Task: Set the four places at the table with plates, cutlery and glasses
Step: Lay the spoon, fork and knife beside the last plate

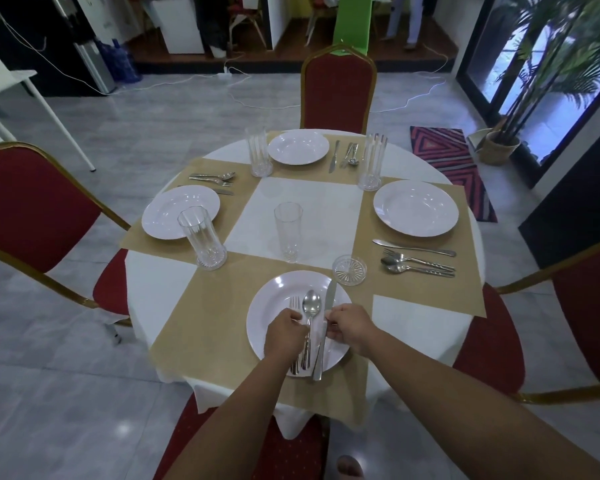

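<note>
Hands meet over the near plate (277, 289) in the head view, the only view there is. The left hand (284, 336) is curled round the handle of the fork (294, 303). The spoon (311, 304) lies right next to the fork, and I cannot tell if that hand holds it too. The right hand (347, 327) pinches the knife (330, 296) partway down. All three lie on top of the plate, not beside it.

Three places look done. The far plate (297, 147) has the far glass (258, 155) on one side and the far cutlery (343, 155) on the other. The right plate (415, 207) has the right cutlery (416, 261) beside it and the right glass (372, 162) near its mat's corner. The left plate (174, 211) has the left cutlery (212, 180) beside it and the left glass (203, 237) close by.

The near place is the last one. I think the fork, spoon and knife must come off the plate and go on the brown mat (201, 317) beside it. A tall glass (288, 232) stands in the middle of the table (154, 285), apart from the near plate, so it may need to come closer. A small round glass thing (349, 270) sits just past the plate's rim. I cannot tell what it is for.
</note>
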Tool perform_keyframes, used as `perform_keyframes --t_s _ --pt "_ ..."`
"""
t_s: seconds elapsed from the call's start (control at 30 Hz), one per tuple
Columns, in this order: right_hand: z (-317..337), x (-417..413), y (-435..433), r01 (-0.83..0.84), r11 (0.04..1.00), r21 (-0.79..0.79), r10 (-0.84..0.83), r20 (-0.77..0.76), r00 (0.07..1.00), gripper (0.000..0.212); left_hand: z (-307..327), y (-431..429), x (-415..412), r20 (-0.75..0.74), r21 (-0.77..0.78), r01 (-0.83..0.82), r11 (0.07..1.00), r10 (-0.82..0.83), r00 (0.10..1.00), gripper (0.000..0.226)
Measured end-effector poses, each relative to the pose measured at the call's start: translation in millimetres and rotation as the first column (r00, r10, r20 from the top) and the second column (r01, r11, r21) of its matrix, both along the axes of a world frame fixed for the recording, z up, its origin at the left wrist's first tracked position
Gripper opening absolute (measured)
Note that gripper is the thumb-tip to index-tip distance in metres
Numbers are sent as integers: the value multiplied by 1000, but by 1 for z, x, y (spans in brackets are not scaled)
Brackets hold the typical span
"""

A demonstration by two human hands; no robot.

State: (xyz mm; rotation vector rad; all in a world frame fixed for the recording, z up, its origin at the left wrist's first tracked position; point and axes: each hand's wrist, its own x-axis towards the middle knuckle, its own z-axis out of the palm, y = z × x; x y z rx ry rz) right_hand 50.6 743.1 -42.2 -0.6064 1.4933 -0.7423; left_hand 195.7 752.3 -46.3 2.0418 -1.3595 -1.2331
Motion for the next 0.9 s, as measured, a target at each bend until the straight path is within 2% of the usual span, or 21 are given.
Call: perform_keyframes --t_s 0.07,0.17,0.27,0.37,0.53,0.63,0.73,0.9 --pt "2 -3 1 3 1000 17 -3 42 999 10 -2 1 -1 138 -37 42 998 -36 990 39" --pt "6 -9 4 7 999 42 -11 88 996 4 -5 3 -5 212 -18 39 999 -34 977 58" --pt "8 -14 6 0 998 61 -8 140 990 9 -9 4 -11 243 28 42 999 -48 969 57" --pt "6 -19 7 -24 997 68 13 157 987 8 -9 3 -12 259 40 30 999 -39 965 44" --pt "2 -26 5 -75 996 50 68 128 989 15 -9 -1 -3 256 42 31 999 -41 966 14" --pt "2 -27 3 -74 997 38 69 124 990 19 -7 -2 1 246 58 9 998 -23 969 16" --pt "3 -28 1 -82 996 31 78 118 990 22 -4 -4 3 208 104 -7 995 -15 978 31" --pt "5 -28 -1 -101 995 27 98 88 991 26 -3 -4 5 19 168 7 986 -10 1000 23"
